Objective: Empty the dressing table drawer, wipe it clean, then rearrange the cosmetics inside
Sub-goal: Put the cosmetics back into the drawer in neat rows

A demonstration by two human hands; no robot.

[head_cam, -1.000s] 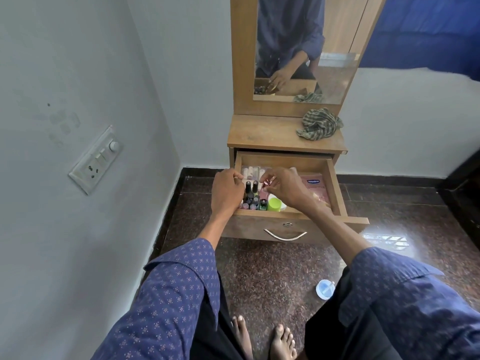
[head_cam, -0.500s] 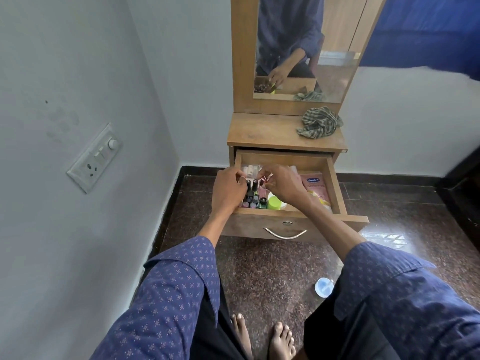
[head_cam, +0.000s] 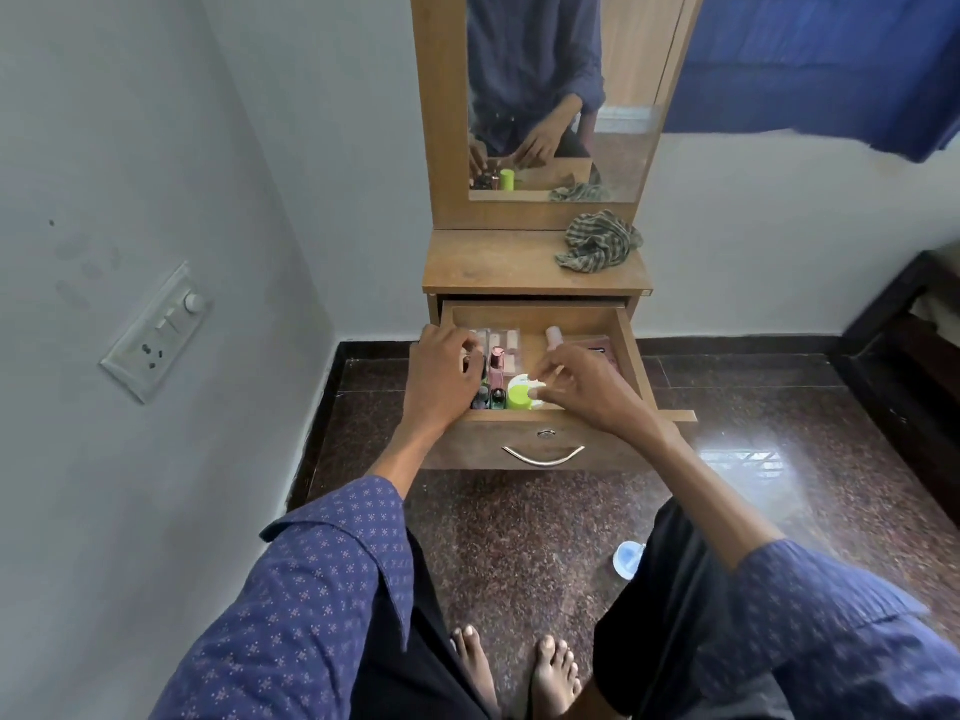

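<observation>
Right hand (head_cam: 582, 387): moved from centre-frame bottles to pinch flat white round compact (head_cam: 537, 394) beside lime-green cap (head_cam: 517, 397). Left hand (head_cam: 441, 371): still curled over small upright bottles (head_cam: 491, 392). Open wooden drawer (head_cam: 631, 356): restocking nearly done, judged.

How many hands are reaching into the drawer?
2. The left hand is over the small bottles at the drawer's left side; the right hand is by the lime-green-lidded jar near the front.

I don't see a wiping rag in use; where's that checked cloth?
The checked cloth lies crumpled on the dressing table top, at its right rear corner, just below the mirror.
</observation>
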